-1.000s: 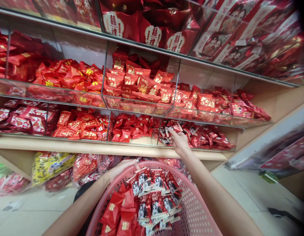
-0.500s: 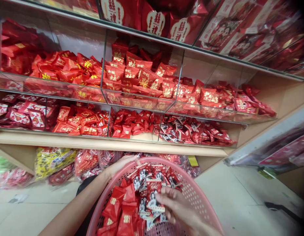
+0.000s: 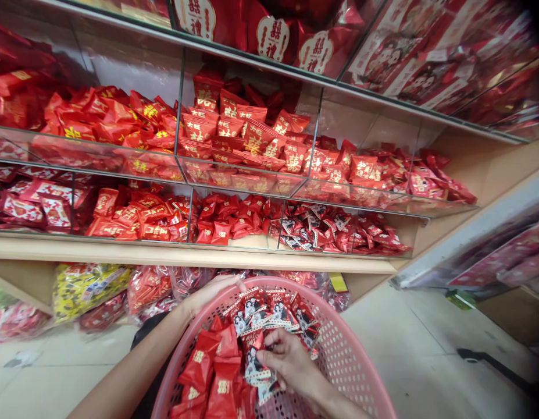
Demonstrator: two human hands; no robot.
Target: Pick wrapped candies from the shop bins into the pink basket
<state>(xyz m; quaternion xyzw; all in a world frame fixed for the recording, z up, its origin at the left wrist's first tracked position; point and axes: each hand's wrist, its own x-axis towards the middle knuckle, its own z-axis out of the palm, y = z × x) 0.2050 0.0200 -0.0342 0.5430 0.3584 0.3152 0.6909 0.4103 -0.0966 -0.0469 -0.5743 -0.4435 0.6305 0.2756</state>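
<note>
A pink perforated plastic basket (image 3: 352,349) is in front of me at the bottom middle. My left hand (image 3: 214,295) grips its far left rim, fingers partly hidden. Inside, on the left, lie larger plain red packets with gold print (image 3: 223,387). Beside them are several small red wrapped candies with black-and-white figures (image 3: 280,308). My right hand (image 3: 291,361) is down in the basket, its thumb and fingers closed at the right edge of one figure-printed wrapped candy (image 3: 253,352). The fingers' undersides are hidden.
Shelves with clear dividers (image 3: 247,186) stand ahead, filled with red packets. Below the wooden ledge (image 3: 164,251) are bulging plastic bags, one of them yellow (image 3: 88,291). Tiled floor (image 3: 409,361) lies to the right, with a dark bar-like object (image 3: 491,364) on it.
My right hand has shifted slightly left and up within the basket, with the candy at its thumb moving left too. The left hand still holds the rim. The view has swung slightly.
</note>
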